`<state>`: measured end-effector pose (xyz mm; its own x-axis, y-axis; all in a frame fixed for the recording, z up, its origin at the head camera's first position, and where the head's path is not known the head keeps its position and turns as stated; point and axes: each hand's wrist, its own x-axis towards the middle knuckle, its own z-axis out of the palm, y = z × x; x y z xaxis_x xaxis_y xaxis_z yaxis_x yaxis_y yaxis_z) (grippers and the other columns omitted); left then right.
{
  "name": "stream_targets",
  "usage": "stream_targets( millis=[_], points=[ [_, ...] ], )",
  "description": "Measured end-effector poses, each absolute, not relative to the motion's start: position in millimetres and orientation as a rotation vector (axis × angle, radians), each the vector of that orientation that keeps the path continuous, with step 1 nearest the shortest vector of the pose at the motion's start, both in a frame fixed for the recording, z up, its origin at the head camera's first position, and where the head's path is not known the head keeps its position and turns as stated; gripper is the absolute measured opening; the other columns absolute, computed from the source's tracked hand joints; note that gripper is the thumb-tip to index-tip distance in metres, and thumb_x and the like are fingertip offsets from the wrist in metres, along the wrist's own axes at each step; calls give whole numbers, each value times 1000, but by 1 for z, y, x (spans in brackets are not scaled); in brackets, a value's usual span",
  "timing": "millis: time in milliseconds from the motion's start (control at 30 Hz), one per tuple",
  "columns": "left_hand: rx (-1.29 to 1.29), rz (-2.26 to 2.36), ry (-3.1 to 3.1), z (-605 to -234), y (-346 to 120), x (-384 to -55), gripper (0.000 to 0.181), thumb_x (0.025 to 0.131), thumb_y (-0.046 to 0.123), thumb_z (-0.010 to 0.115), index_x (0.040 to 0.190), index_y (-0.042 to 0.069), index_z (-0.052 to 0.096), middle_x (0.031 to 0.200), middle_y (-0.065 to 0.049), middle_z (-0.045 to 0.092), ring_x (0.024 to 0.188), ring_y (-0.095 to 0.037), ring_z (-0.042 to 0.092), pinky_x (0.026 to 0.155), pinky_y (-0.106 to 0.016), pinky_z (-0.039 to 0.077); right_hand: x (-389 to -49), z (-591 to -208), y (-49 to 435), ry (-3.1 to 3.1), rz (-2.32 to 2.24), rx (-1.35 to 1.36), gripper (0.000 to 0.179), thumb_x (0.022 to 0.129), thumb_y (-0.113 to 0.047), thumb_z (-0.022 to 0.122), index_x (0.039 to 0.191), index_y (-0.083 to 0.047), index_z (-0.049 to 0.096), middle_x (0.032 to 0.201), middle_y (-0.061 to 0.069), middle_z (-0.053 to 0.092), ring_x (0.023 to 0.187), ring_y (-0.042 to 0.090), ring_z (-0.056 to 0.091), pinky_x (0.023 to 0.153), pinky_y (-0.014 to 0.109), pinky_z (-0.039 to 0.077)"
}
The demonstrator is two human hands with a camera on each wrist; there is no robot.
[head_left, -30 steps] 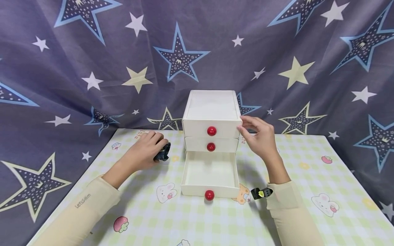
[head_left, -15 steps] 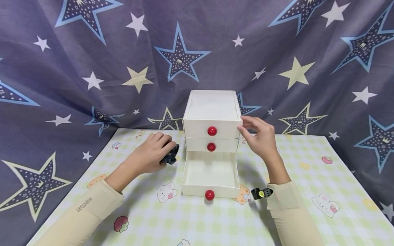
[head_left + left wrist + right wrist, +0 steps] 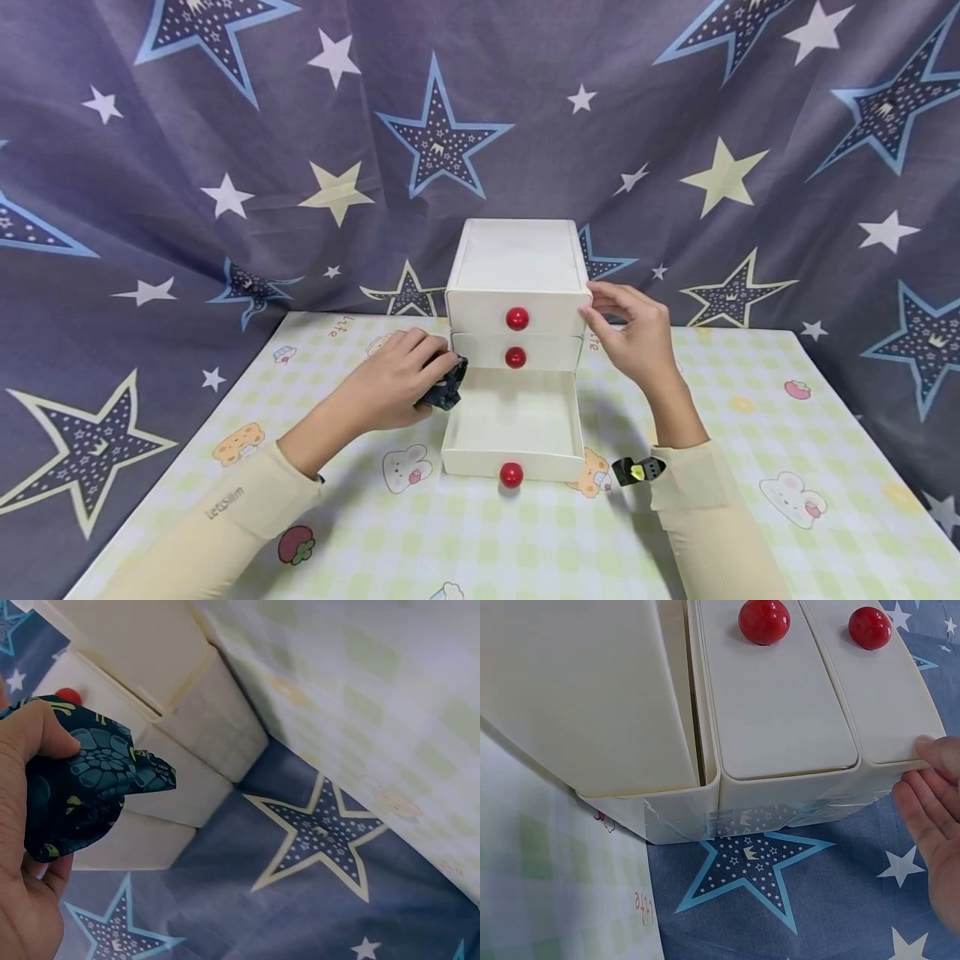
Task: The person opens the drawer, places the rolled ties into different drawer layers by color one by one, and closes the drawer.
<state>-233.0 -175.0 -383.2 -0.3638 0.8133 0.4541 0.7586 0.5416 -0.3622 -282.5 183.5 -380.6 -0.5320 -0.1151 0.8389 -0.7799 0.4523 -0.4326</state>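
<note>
My left hand (image 3: 401,379) pinches a dark, crumpled piece of floral-printed cloth (image 3: 94,761) with teal flowers between thumb and fingers. In the head view the cloth overlaps the left wall of the pulled-out bottom drawer (image 3: 517,408). That drawer belongs to a white three-drawer cabinet (image 3: 521,254), and its floor shows bare. The top drawer (image 3: 877,682) and middle drawer (image 3: 776,697) are pushed in. My right hand (image 3: 633,333) grips the cabinet's upper right front corner, its thumb on the front face and its fingers along the side.
Red round knobs (image 3: 517,318) stick out from the drawer fronts. A green-checked tablecloth (image 3: 390,550) with cartoon prints covers the table. Behind it hangs a dark blue curtain (image 3: 525,167) with stars. A small black device (image 3: 637,472) sits at the right cuff.
My left hand has carried the cloth to the right, from beside the cabinet to the left wall of the bottom drawer. The right hand and cabinet have stayed in place.
</note>
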Motion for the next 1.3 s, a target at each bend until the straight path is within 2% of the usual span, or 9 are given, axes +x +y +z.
stream_targets(
  millis=[300,500,800,1067,1300],
  points=[
    [-1296,95,-2113,-386,-154,-233,69,58,16,84,122,7,60,113,-10,58,97,-30,51,79,-44,48,-282,-379,184,-1946,1093,748,33,87,1,80,119,2,73,102,14,74,87,27,74,86,15,55],
    [-1325,88,-2109,-393,-144,-233,70,58,18,88,121,7,60,113,-9,57,98,-29,51,75,-41,47,-283,-380,184,-1950,1096,747,32,87,1,80,119,2,73,103,14,74,88,27,74,86,14,55],
    [-1379,96,-2077,-403,-130,-232,63,64,22,89,120,8,61,111,-9,59,97,-30,52,76,-40,48,-282,-379,185,-1952,1092,748,32,87,0,80,118,2,74,103,13,74,88,27,74,86,19,57],
    [-1428,128,-2077,-413,-121,-236,62,65,20,86,121,8,62,113,-8,59,99,-29,52,81,-39,48,-282,-379,185,-1950,1094,747,32,87,1,80,118,2,74,103,14,74,88,27,74,84,27,59],
    [-1442,171,-2079,-418,-116,-239,58,70,18,86,122,8,63,115,-8,59,103,-28,52,88,-41,48,-283,-380,186,-1945,1098,746,32,86,1,80,118,2,74,101,13,74,88,27,74,85,20,58]
  ],
)
